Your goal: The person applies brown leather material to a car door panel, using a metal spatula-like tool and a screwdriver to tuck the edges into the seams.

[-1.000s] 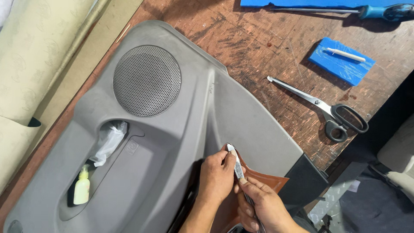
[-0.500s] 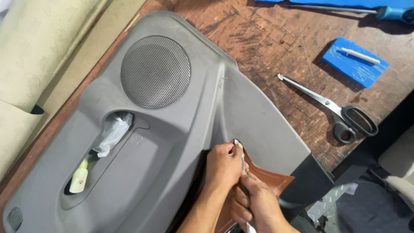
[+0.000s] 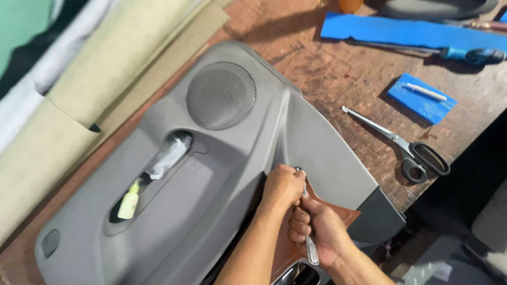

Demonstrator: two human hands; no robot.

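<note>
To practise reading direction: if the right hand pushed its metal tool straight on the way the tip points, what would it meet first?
Probably the seam of the grey door panel, right at the tip of the metal tool in the right hand; depth is unclear.

Left hand (image 3: 282,186) and right hand (image 3: 322,232) gripping metal tool (image 3: 310,248), brown leather (image 3: 338,214) (partly hidden), grey door panel (image 3: 211,184)

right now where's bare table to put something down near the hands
Bare wood lies between the grey door panel and the scissors, and above the scissors toward the blue strip. It is crowded where the left hand and right hand press the brown leather.
</note>
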